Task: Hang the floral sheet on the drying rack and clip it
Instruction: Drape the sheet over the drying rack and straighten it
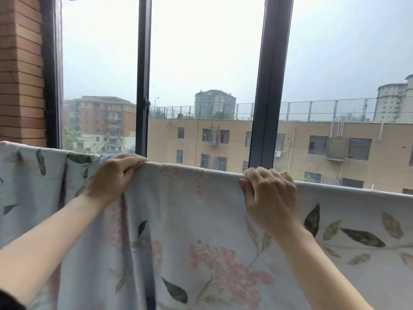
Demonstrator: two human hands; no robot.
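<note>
The floral sheet [190, 220], pale blue-white with pink blossoms and dark green leaves, hangs across the whole width of the head view, draped over a rail that the cloth hides. My left hand [116, 175] pinches the sheet's top fold left of centre. My right hand [268, 193] grips the same top fold further right, fingers curled over the edge. The fold between the hands is pulled straight. Left of my left hand the cloth bunches into vertical folds. No clip is in sight.
A dark-framed window [143, 86] with two upright mullions stands just behind the sheet, showing buildings outside. A brick wall [20, 74] closes the left side.
</note>
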